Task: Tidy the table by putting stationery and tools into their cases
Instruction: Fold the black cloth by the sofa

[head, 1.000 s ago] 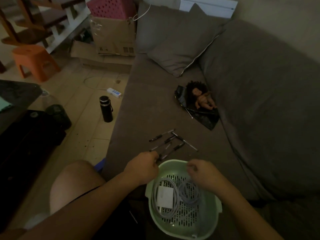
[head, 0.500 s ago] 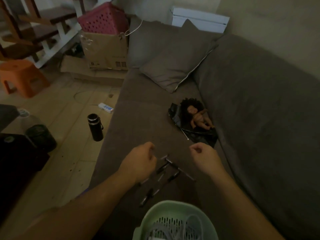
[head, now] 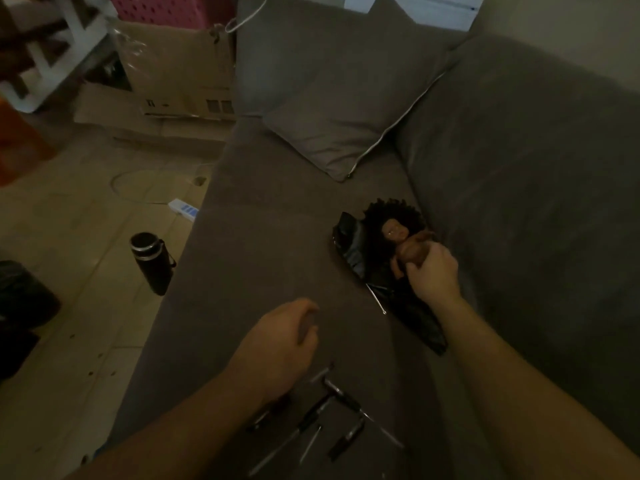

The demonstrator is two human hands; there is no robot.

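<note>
Black pouch (head: 349,251) under doll (head: 393,230), right hand (head: 433,275) around doll, grey cushion (head: 346,109) beyond.

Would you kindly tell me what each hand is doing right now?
Left hand: fingers curled; whether it holds anything cannot be told.
Right hand: gripping the doll.

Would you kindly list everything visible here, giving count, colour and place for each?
tools: several, dark handles, near sofa seat.
doll: one, brown, black hair, on the pouch.
pouch: one, black, sofa seat by backrest.
cushion: one, grey, sofa's far end.
sofa: one, grey-brown, right half.
flask: one, black, floor beside sofa.
power strip: one, white, floor.
cardboard box: one, brown, floor beyond sofa.
crate: one, pink, atop the box.
left hand: one, curled, above the tools.
right hand: one, grips the doll.
</note>
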